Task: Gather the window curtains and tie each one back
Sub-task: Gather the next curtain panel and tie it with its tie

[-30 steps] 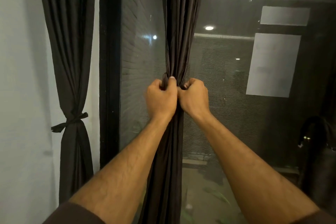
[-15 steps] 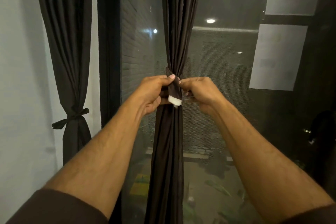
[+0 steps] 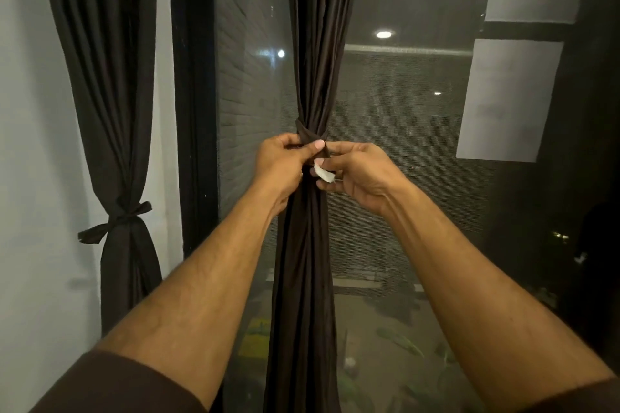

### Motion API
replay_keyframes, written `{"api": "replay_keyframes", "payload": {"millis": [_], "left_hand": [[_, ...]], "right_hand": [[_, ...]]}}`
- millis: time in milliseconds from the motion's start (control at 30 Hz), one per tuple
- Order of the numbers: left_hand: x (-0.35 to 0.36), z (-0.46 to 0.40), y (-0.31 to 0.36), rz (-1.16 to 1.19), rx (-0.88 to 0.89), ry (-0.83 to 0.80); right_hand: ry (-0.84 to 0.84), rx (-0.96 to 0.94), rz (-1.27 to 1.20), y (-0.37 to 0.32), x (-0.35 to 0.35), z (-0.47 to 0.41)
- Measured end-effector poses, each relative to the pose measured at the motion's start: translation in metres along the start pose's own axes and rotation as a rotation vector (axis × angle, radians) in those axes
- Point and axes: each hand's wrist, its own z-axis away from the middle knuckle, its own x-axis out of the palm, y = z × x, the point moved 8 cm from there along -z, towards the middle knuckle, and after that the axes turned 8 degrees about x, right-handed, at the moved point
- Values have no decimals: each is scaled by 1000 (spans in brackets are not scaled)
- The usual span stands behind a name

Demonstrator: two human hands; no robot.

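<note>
Right, from my feed: window pane (image 3: 402,178) fills most of the view, dark, mostly reflections, so I can't make out what's outside beyond some pale blocks and lamp spots. Black window frame (image 3: 193,111) runs vertically left of the pane.

Centre curtain (image 3: 315,43) hangs in front of the pane, gathered into a tight column; top and bottom are cut off by the picture edge. Left curtain (image 3: 107,77) sits left of the frame against the white wall (image 3: 27,178), already cinched with a knotted tie (image 3: 117,221).

Both forearms reach in from the bottom edge and meet at the centre curtain's waist. Dark tie band (image 3: 310,136) is wrapped round the bundle just above the hands. Left hand (image 3: 281,168) has fingers curled against the bundle, thumb pressing the band's loose end. Right hand (image 3: 362,174) pinches a small white tab (image 3: 324,174) at the band's end, just right of the bundle. How the band closes behind the fingers is hidden.

Versus half a second ago: the wrap now shows clearly above the hands, the right hand has dropped slightly onto the tab, and the view has shifted a little. A second ago both fists were simply clenched round the bundle, no band visible.
</note>
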Motion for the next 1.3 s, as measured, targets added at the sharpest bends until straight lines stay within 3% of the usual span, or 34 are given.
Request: {"api": "replay_keyframes", "payload": {"millis": [167,267,533,733,833,1000,1300], "left_hand": [[-6,0,-9,-96,-112,-8],[-11,-1,-7,-39,-173,-3],[-13,-7,8,11,-188,-7],[-6,-11,24,-128,-181,-142],[-6,-12,25,-155,-172,-179],[-12,-12,22,-207,-94,-124],[-18,-19,4,-134,-68,-99]], "right_hand": [[62,-66,147,-8,3,5],[117,-121,241,-10,8,11],[237,-197,433,-3,18,11],[488,-206,556,-14,4,5],[479,-154,388,-11,3,8],[311,-78,-134,-1,14,8],[276,27,-576,13,18,-3]]}}
